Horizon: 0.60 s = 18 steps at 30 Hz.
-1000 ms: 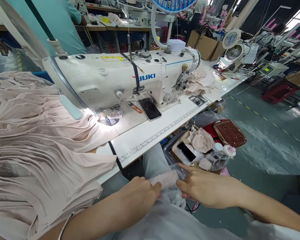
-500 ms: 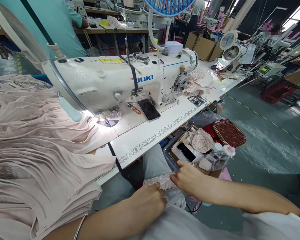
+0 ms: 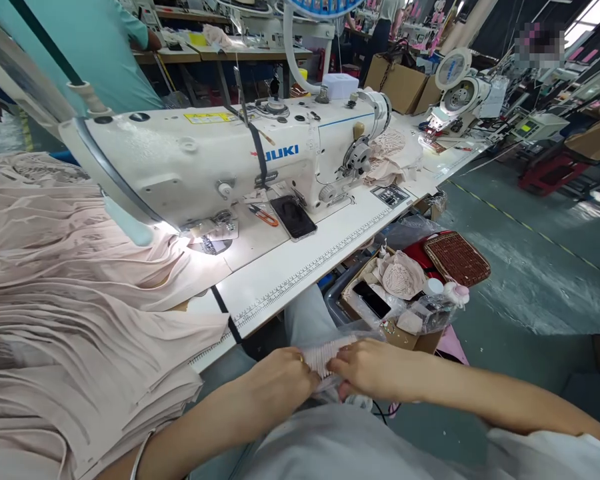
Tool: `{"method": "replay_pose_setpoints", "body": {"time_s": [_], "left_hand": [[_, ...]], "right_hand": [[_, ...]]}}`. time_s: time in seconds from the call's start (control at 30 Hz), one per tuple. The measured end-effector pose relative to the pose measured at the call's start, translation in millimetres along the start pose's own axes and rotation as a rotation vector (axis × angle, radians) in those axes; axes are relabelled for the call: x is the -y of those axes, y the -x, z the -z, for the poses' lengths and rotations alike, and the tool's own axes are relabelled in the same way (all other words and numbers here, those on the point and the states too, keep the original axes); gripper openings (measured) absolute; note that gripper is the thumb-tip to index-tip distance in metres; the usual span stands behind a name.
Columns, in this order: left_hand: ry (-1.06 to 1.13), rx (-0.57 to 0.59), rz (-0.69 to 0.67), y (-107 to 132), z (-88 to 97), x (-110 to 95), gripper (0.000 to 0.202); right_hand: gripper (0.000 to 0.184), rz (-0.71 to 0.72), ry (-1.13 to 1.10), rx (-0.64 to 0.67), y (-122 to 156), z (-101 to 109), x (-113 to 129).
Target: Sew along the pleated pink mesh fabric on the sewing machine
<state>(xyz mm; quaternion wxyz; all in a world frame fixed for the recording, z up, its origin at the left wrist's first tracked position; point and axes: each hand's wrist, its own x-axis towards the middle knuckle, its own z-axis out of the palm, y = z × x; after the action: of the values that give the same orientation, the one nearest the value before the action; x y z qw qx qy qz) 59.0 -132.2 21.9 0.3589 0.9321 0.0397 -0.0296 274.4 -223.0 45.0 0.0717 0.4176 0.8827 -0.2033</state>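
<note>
Over my lap, my left hand [image 3: 293, 377] is closed on the left side of a clear plastic bag [image 3: 363, 330]. Inside the bag shows a row of thin, pale pink strips [image 3: 325, 357], too small to name for certain. At its right side my right hand [image 3: 367, 370] grips the same bag, fingers bent over the strips. Parts of the bag are hidden under both hands. To the left, layered pale pink garment pieces [image 3: 105, 340] hang over the table edge, near my left forearm.
A white sewing machine [image 3: 195, 153] stands on the table [image 3: 260, 287], with orange-handled thread snips [image 3: 264, 215] and a phone [image 3: 293, 217] beside it. Right of my knees, a cardboard box [image 3: 350, 300] holds another phone, a bottle and fabric. Someone in a teal shirt [image 3: 80, 47] is behind the machine.
The bag has come up slightly between my hands, and more of the strips show. My right hand has lowered and turned over the bag; my left hand has shifted up and left.
</note>
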Motion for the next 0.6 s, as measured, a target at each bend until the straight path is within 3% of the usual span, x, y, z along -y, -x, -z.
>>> {"method": "replay_pose_setpoints", "body": {"time_s": [0.1,0.23,0.33,0.4,0.5,0.6], "left_hand": [[-0.240,0.120,0.043,5,21.8,-6,0.026],[-0.428,0.014,-0.069,-22,29.3,-13,0.029],[-0.629,-0.041,-0.222,-74,12.2,-13,0.030],[-0.635,-0.043,-0.299,-118,-6.3,-11,0.029],[-0.613,-0.103,-0.390,-180,-34.3,-8,0.027],[-0.613,-0.093,-0.424,-226,-60.5,-4,0.027]], "right_hand": [[0.018,-0.172,0.022,0.157,16,-5,-11],[0.019,-0.459,0.027,0.256,52,16,-14],[0.023,-0.696,-0.025,0.265,88,34,-18],[0.026,-0.841,-0.036,0.297,114,33,-26],[0.031,-1.014,-0.055,0.312,151,9,-44],[0.034,-1.128,-0.064,0.329,178,-32,-67]]}}
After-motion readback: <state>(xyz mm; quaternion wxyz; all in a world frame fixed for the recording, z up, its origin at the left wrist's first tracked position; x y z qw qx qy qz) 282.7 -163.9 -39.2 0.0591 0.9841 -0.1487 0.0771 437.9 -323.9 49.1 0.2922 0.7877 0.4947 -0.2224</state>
